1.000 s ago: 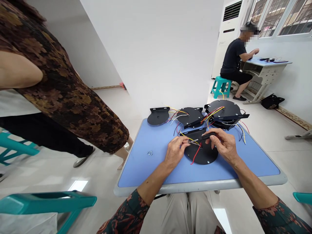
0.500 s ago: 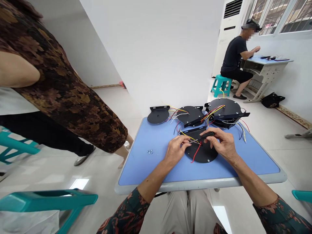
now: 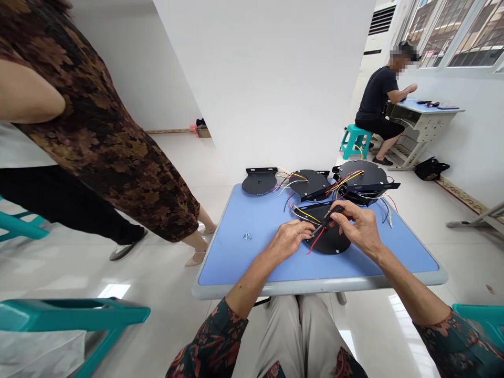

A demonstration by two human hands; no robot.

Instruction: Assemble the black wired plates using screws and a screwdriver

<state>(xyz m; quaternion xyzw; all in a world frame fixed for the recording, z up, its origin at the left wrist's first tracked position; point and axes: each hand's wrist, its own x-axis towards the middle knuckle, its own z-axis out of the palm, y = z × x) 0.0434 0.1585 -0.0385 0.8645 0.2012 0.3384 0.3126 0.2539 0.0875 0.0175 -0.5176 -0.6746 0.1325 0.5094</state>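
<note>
A black screwdriver [image 3: 336, 209] is gripped by its handle in my right hand [image 3: 360, 227], tilted with its shaft pointing down and left. At its tip, the closed fingertips of my left hand [image 3: 289, 239] press together over a black round plate [image 3: 333, 245]. Whatever is between those fingers is too small to make out. The plate lies on the blue table with its slotted bent flange at the far side. A red wire [image 3: 315, 241] hangs over its face, and yellow and white wires run across it near my fingers.
Behind are more black plates with wires: a single plate [image 3: 259, 184], another [image 3: 309, 184] and a stack [image 3: 364, 174]. Small screws [image 3: 247, 237] lie on the blue table [image 3: 228, 262]. People stand at the left; a person [image 3: 378, 86] sits at another desk. A green stool [image 3: 74, 312] is lower left.
The screwdriver has swung to a steeper tilt in my right hand. My left fingers have shifted slightly and lowered toward the plate. The whole view has moved a little.
</note>
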